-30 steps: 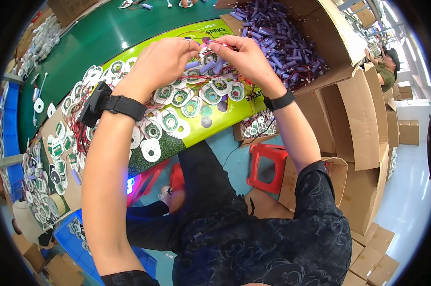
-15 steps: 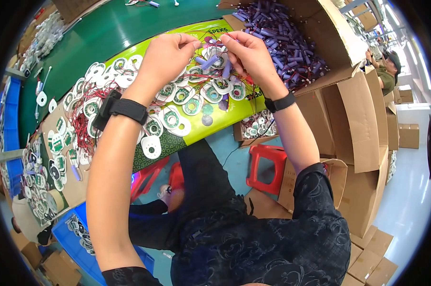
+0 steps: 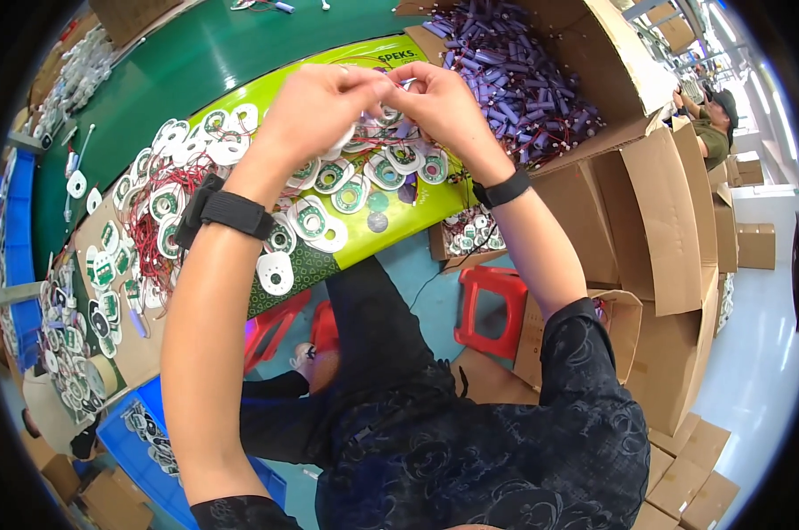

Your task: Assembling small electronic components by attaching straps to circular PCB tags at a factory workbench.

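Above the yellow-green mat (image 3: 390, 231), my left hand (image 3: 321, 108) and my right hand (image 3: 448, 104) meet fingertip to fingertip, both closed in a pinch. Thin dark red wires loop out around the pinched fingers; their ends are hidden between the fingertips. Beneath my hands lie white ring-shaped plastic parts with green circuit boards (image 3: 350, 193), several with wires attached. Purple cylindrical battery cells among them are mostly covered by my right hand. A tangle of red wires (image 3: 147, 212) spreads beside my left forearm.
A cardboard box of purple wired cells (image 3: 514, 79) stands at the far right. Behind the mat runs a green surface (image 3: 196, 62). Blue bins (image 3: 130, 442) are at the left, a red stool (image 3: 490, 311) is below the table, and another person (image 3: 715, 124) is at far right.
My hands have come together from a small gap, the fingertips now meeting. The purple cells that hung or lay beside my right fingers are now mostly hidden. My view has shifted slightly.
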`<state>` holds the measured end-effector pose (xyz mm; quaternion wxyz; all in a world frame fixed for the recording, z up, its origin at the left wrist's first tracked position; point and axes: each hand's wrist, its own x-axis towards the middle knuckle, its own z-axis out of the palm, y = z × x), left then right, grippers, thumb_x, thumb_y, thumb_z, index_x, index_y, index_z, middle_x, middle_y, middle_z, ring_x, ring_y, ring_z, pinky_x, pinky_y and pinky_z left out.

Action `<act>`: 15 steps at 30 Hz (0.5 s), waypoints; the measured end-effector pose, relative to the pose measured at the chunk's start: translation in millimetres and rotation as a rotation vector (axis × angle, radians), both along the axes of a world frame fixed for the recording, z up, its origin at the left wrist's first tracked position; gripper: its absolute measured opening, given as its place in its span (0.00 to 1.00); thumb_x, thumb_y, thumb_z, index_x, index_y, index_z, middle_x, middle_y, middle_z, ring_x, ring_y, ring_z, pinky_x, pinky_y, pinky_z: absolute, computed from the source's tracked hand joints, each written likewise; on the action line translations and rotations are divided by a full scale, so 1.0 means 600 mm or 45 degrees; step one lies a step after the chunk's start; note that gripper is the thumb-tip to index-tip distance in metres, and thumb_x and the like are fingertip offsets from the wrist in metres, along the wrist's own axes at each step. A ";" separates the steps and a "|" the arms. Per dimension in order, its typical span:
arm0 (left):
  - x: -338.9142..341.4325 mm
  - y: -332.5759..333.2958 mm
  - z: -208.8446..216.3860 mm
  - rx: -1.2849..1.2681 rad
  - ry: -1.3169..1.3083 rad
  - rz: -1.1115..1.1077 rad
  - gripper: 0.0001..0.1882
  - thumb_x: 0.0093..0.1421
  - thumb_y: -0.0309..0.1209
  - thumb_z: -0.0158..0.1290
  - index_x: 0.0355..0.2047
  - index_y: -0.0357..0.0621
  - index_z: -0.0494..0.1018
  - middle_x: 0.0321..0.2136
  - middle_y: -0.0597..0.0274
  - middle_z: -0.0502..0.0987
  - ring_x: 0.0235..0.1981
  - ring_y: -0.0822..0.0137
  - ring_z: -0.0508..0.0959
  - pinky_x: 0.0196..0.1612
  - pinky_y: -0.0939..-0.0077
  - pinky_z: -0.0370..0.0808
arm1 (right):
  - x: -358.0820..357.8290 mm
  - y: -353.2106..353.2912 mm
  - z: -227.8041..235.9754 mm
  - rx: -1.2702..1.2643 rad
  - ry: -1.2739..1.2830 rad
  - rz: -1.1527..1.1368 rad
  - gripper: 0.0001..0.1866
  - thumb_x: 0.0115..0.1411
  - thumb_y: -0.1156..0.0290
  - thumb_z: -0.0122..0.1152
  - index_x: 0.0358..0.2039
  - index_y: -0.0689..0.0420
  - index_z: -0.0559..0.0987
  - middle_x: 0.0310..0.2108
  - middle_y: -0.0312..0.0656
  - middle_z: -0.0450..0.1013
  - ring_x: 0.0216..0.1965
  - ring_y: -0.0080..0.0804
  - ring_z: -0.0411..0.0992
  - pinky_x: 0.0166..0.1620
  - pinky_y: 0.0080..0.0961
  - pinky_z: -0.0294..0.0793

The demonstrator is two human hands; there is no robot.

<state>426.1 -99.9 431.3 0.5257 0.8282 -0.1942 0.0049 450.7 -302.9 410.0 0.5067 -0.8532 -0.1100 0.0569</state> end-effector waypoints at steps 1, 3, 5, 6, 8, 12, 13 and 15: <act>0.001 0.012 0.002 0.002 -0.006 0.002 0.16 0.62 0.39 0.57 0.41 0.40 0.83 0.28 0.60 0.85 0.30 0.74 0.82 0.37 0.78 0.76 | -0.002 0.002 0.004 0.055 0.031 0.076 0.24 0.57 0.65 0.70 0.49 0.66 0.76 0.24 0.33 0.76 0.21 0.17 0.73 0.22 0.18 0.71; 0.001 0.047 0.006 0.097 0.034 0.450 0.16 0.62 0.40 0.56 0.41 0.41 0.83 0.26 0.63 0.84 0.29 0.74 0.82 0.38 0.78 0.76 | -0.008 0.004 0.008 0.163 0.177 0.239 0.24 0.61 0.71 0.66 0.57 0.64 0.72 0.29 0.32 0.76 0.28 0.17 0.74 0.29 0.15 0.72; -0.006 0.059 0.007 0.133 0.051 0.516 0.16 0.62 0.40 0.56 0.41 0.42 0.83 0.26 0.64 0.84 0.29 0.74 0.82 0.37 0.77 0.76 | -0.017 -0.011 0.011 0.277 0.260 0.228 0.26 0.63 0.77 0.59 0.61 0.64 0.68 0.41 0.40 0.78 0.34 0.21 0.76 0.37 0.18 0.77; -0.011 0.063 0.007 0.179 0.073 0.595 0.16 0.62 0.41 0.56 0.41 0.43 0.83 0.25 0.65 0.84 0.29 0.73 0.82 0.37 0.77 0.76 | -0.018 -0.021 0.013 0.302 0.271 0.234 0.26 0.63 0.79 0.57 0.62 0.64 0.67 0.45 0.42 0.78 0.36 0.22 0.77 0.39 0.19 0.78; -0.017 0.072 0.007 0.193 0.118 0.638 0.18 0.62 0.41 0.57 0.43 0.40 0.83 0.26 0.67 0.83 0.26 0.79 0.76 0.33 0.80 0.72 | -0.016 -0.028 0.011 0.247 0.241 0.237 0.26 0.63 0.80 0.56 0.62 0.64 0.66 0.47 0.44 0.78 0.37 0.22 0.77 0.41 0.20 0.78; -0.019 0.088 -0.021 0.308 0.076 0.741 0.18 0.61 0.41 0.57 0.43 0.40 0.82 0.31 0.61 0.85 0.29 0.73 0.81 0.36 0.77 0.75 | -0.007 -0.034 -0.008 0.218 0.179 0.274 0.27 0.62 0.82 0.54 0.63 0.64 0.65 0.49 0.47 0.78 0.37 0.23 0.77 0.43 0.21 0.78; -0.022 0.089 -0.023 0.313 0.038 0.750 0.18 0.61 0.41 0.57 0.42 0.42 0.83 0.32 0.59 0.85 0.31 0.69 0.84 0.38 0.76 0.76 | -0.008 -0.032 -0.007 0.216 0.181 0.279 0.27 0.62 0.82 0.54 0.63 0.64 0.65 0.49 0.47 0.78 0.37 0.23 0.77 0.43 0.21 0.78; -0.029 0.085 -0.030 0.389 0.026 0.783 0.17 0.61 0.42 0.57 0.42 0.43 0.83 0.32 0.57 0.85 0.32 0.65 0.84 0.39 0.74 0.77 | -0.013 -0.029 -0.003 0.367 0.287 0.267 0.26 0.63 0.82 0.54 0.63 0.65 0.66 0.47 0.47 0.79 0.36 0.22 0.76 0.43 0.20 0.78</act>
